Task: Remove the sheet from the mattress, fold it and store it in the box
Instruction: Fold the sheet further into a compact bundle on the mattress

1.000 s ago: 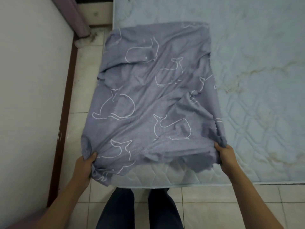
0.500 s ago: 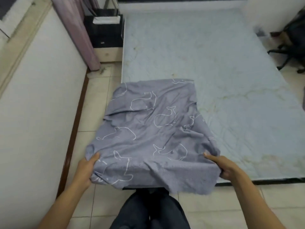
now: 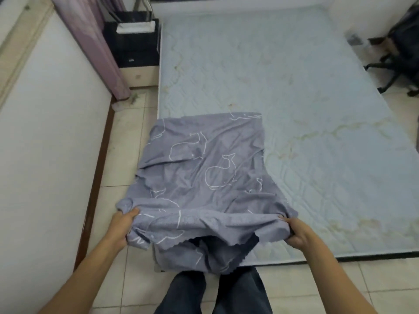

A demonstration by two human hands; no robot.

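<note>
Grey-blue sheet, printed with white whale outlines, is off the bed proper and folded into a rough rectangle of several layers. Its far part lies rumpled on the near-left corner of the bare mattress; its left side overhangs the mattress edge above the tiled floor. The near edge is lifted clear. Left hand grips the near-left corner, fingers curled into a bunch of cloth, thumb on top. Right hand grips the near-right corner, fingers wrapped under the hem, thumb pressed on the fabric. The hands are set wide apart with the hem sagging between them. A lower layer with a scalloped edge hangs loose beneath the held edge, in front of the person's dark trousers. The mattress is pale blue, quilted, with yellowish stains, most of it uncovered. A white wall with a brown baseboard runs along the left. A mauve curtain hangs at the far left, down to the floor. A dark nightstand stands by the mattress's far-left corner, something white on top, too blurred to name. A black office chair stands at the far right, just beside the mattress.
</note>
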